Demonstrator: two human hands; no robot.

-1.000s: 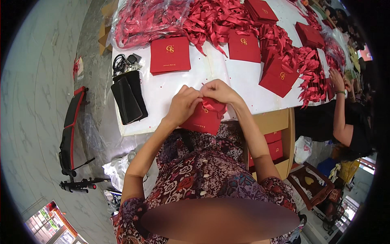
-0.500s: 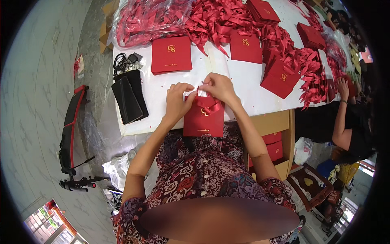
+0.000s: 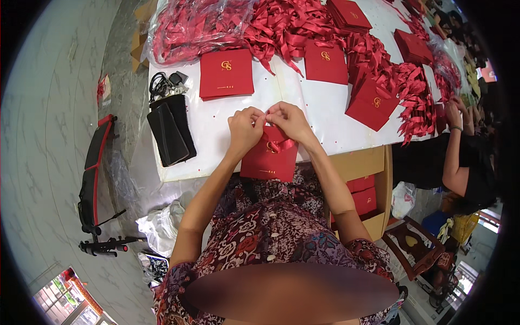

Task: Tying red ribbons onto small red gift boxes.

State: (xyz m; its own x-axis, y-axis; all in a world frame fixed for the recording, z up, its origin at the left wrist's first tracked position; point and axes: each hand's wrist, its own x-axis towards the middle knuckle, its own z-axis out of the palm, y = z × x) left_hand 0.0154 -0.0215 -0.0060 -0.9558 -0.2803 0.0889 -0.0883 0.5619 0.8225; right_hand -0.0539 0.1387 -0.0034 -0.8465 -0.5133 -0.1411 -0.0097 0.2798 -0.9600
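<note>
A small red paper bag with gold print lies at the table's near edge, its lower part over my lap. A glossy red ribbon loops across its upper front. At the bag's top edge, my left hand and my right hand meet with thumbs and fingertips pinched together. Both are closed on the ribbon's end, which the fingers mostly hide. A little white shows just under the fingertips.
A stack of red bags lies ahead, with loose red ribbons beyond. A black phone rests on a dark cloth at left. More bags fill a cardboard box at right. A co-worker's arm reaches in at far right.
My hands have drawn closer together, fingertips now meeting over the bag's top edge. The left fingers have curled in more. The bag has barely shifted.
</note>
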